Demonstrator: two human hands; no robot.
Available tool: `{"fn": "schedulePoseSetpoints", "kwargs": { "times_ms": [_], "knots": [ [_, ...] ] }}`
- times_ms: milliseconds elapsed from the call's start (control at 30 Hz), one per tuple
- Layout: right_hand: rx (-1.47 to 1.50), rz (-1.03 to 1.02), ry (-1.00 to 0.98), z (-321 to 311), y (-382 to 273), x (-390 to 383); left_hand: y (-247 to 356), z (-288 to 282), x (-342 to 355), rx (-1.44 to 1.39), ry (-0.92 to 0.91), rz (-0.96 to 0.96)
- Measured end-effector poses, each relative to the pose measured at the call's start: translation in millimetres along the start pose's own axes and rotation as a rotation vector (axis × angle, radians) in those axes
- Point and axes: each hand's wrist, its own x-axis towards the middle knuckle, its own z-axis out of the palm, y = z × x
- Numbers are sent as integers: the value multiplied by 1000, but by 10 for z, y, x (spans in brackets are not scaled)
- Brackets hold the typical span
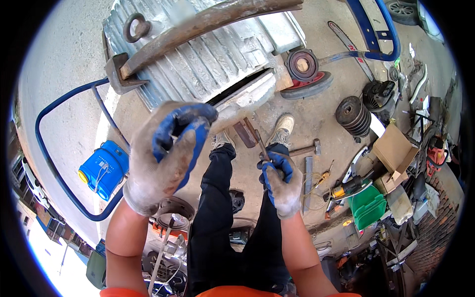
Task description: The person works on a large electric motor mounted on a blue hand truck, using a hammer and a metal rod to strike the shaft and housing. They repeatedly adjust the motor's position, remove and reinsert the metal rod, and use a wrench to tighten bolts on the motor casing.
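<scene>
My left hand (pixel 170 153), in a grey glove with blue palm, is raised at centre-left with its fingers curled together; whatever they may hold is hidden. My right hand (pixel 281 185), gloved alike, grips a thin metal rod (pixel 261 147) pointing up and away from me. Beside the rod's far part is a small rectangular rusty steel piece (pixel 245 133). Above both hands lies a ribbed silvery metal casting (pixel 188 64) with a dark slot in its near part and a long curved rusty bar (pixel 213 27) across it. A hammer (pixel 314 147) lies right of my right hand.
A blue tubular frame (pixel 44 126) and blue jug (pixel 104 171) are at left. At right lie a chainsaw (pixel 376 94), weight stack (pixel 353 119), cardboard box (pixel 393 148), green bin (pixel 366 208) and several tools. A red-based wheel piece (pixel 309 86) sits by the casting. My legs are below.
</scene>
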Motion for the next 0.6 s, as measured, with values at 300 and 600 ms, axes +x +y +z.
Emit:
{"fn": "schedulePoseSetpoints", "kwargs": {
  "times_ms": [300, 600],
  "knots": [
    [-178, -29, -16, -228, 373, 1080, 10, 152, 1344, 1375, -325, 811],
    [-299, -137, -58, -225, 469, 1109, 50, 287, 1410, 1365, -370, 830]
  ]
}}
